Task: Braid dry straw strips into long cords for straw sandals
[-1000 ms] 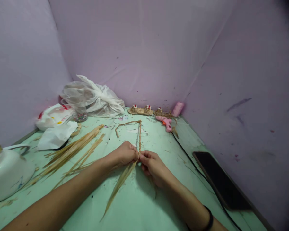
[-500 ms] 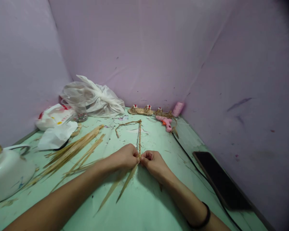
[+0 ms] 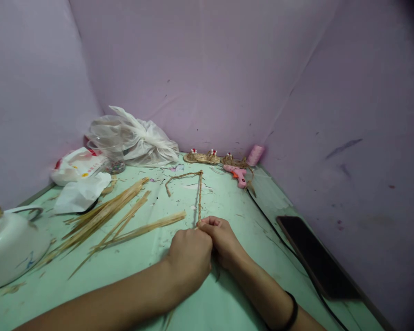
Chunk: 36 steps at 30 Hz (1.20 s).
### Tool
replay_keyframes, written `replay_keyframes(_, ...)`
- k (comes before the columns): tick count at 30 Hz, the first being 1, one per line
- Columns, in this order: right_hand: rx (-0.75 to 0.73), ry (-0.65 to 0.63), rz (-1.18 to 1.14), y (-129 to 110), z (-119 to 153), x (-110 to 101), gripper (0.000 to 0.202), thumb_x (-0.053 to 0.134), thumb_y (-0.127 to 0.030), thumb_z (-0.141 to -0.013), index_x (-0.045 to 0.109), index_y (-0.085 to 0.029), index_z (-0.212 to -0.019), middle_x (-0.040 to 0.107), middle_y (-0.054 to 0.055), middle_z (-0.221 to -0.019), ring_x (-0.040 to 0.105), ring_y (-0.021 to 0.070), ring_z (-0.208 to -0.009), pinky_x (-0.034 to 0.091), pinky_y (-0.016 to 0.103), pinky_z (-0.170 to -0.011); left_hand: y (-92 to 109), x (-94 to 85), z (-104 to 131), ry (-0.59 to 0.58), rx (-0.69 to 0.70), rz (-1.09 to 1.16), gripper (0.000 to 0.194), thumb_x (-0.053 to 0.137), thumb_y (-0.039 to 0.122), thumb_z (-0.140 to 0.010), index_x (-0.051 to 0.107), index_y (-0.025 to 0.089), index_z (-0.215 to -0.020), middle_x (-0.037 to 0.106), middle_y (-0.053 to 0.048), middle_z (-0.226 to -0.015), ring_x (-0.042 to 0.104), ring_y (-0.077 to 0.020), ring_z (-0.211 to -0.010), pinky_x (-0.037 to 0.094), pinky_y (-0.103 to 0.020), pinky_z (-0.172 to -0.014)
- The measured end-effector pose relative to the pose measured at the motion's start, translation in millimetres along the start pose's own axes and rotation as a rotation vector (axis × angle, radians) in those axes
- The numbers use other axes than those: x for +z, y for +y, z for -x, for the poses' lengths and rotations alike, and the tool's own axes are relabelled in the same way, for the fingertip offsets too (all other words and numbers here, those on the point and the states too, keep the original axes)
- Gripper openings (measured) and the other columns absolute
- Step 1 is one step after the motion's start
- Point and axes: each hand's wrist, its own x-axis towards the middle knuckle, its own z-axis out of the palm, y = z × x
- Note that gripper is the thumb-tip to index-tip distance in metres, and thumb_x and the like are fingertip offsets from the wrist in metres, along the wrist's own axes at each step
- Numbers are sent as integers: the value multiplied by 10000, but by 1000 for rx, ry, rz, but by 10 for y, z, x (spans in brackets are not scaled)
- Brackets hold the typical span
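A thin braided cord (image 3: 200, 195) of dry fibre runs from a bend at the back down to my hands, and its far part lies crooked to the left. My right hand (image 3: 222, 236) pinches the cord's near end between thumb and fingers. Curled into a fist, my left hand (image 3: 191, 255) lies against the right one, just below the cord's end. Loose strands come out under the left wrist, but the left fingers' grip is hidden from view.
Dry fibre strips (image 3: 106, 216) are spread at the left, beside a white bowl-like object (image 3: 17, 253). Behind them sit plastic bags (image 3: 145, 142). A pink glue gun (image 3: 237, 174), thread spool (image 3: 255, 155), decorated woven pieces (image 3: 203, 159), black cable (image 3: 279, 236) and phone (image 3: 317, 257) are farther right.
My left hand has moved nearer and right, turning its back upward over the strands. The strip it covered before now shows. My right hand still pinches the cord.
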Motion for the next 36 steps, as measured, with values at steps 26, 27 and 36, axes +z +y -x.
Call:
replay_keyframes(26,-318,-98,508,-4,-117,-162,34,504,-157,-612,525,-139,-594,564,4,-538,463,83,-486,324,193,-465,-304,-249,-423,-114,-246,421,112,474,134,-548,448,149,-440,340,46,-323,319,-74,-322,216,-212,-361)
replay_keyframes(27,-360,-68,583,1,-107,-165,53,494,-157,-619,541,-137,-603,569,8,-545,467,89,-492,322,195,-463,-301,-225,-425,-55,-227,381,126,479,123,-527,427,152,-417,302,55,-321,286,-63,-338,191,-211,-370)
replay_keyframes(36,-420,146,1161,-130,181,-120,159,490,-210,-664,641,-167,-637,637,62,-589,505,139,-518,269,239,-475,-338,-101,-436,-15,-196,530,156,467,103,-485,359,165,-392,227,68,-332,202,-49,-362,100,-229,-378)
